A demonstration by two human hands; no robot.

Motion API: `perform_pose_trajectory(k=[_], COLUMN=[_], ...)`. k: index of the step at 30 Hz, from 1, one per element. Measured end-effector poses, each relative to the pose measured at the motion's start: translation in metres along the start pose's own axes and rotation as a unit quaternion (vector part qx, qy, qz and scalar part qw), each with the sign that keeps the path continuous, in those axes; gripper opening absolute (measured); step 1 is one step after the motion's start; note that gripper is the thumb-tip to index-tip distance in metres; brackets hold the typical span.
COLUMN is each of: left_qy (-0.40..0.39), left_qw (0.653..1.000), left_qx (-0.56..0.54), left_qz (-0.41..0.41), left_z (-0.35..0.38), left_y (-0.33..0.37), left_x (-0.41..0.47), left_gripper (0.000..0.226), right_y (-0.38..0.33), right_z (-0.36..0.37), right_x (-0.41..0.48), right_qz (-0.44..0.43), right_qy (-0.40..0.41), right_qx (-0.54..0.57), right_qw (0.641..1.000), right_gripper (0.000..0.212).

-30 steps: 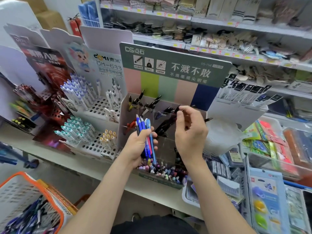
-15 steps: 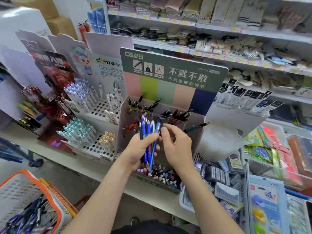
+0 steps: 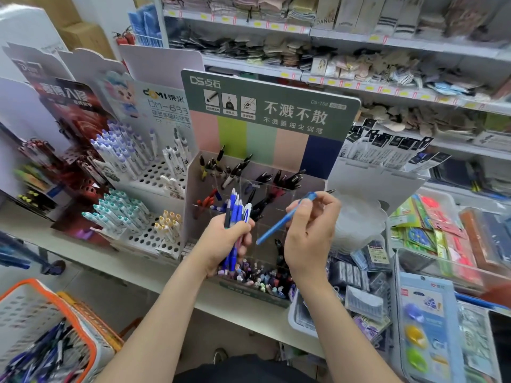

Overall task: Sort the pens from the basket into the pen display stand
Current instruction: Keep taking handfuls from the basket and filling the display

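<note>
At frame centre, my left hand (image 3: 224,240) grips a bunch of pens (image 3: 235,212). My right hand (image 3: 309,234) pinches one blue pen (image 3: 278,224), both hands partly hiding the display stand (image 3: 276,120). The basket (image 3: 27,313) sits lower left, with white pen racks (image 3: 154,178) centre-left.

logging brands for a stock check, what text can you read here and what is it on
"DS点石": green header of the pen display stand
"不溅不散": same header
"不溅墨细尖钢笔": same header
"DS-758": same header
"DOMI 東米": white stand's card
"DM-633": same card
"DANCE": pack on the top shelf
Red card and price tags: too blurred to read.
</note>
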State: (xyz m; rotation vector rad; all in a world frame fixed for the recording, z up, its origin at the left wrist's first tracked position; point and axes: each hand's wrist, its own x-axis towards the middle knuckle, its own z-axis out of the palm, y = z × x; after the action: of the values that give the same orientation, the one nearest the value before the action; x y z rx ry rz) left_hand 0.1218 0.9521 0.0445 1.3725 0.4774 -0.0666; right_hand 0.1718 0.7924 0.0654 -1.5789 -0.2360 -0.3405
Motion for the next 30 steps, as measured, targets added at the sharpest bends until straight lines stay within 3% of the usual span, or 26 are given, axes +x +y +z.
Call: perform_pose_trajectory(k=[4,9,14,18,20,24,27,30], left_qy=[0.020,0.020,0.007,0.002,0.001,-0.024,-0.059,-0.104], left_qw=[1.000,0.999,0.995,0.993,0.992,0.992,0.993,0.993], left_qx=[0.008,-0.027,-0.095,-0.120,-0.124,-0.120,-0.101,-0.051], left_qz=[-0.014,-0.010,-0.012,-0.012,-0.012,-0.021,-0.019,-0.009], left_z=[-0.016,-0.024,-0.029,-0.031,-0.032,-0.032,-0.028,-0.027], left_y=[-0.003,-0.005,-0.009,-0.013,-0.013,-0.010,-0.005,0.001], left_x=[-0.003,-0.009,-0.013,-0.013,-0.013,-0.012,-0.011,-0.012], left_gripper=[0.014,0.016,0.031,0.032,0.035,0.027,0.022,0.020], right_y=[0.016,0.055,0.074,0.074,0.065,0.029,0.001,-0.008], right_z=[0.001,0.012,0.016,0.021,0.022,0.023,0.025,0.025], right_x=[-0.013,-0.038,-0.046,-0.039,-0.035,-0.026,-0.018,-0.014], right_qz=[-0.043,-0.033,-0.045,-0.077,-0.060,0.054,0.113,0.115], right_qy=[-0.102,-0.290,-0.372,-0.380,-0.352,-0.241,-0.220,-0.233], right_qx=[-0.080,-0.230,-0.323,-0.398,-0.386,-0.221,-0.127,-0.117], right_qw=[0.991,0.928,0.869,0.831,0.851,0.944,0.960,0.958], right_gripper=[0.014,0.020,0.013,0.029,0.038,0.030,0.021,0.012])
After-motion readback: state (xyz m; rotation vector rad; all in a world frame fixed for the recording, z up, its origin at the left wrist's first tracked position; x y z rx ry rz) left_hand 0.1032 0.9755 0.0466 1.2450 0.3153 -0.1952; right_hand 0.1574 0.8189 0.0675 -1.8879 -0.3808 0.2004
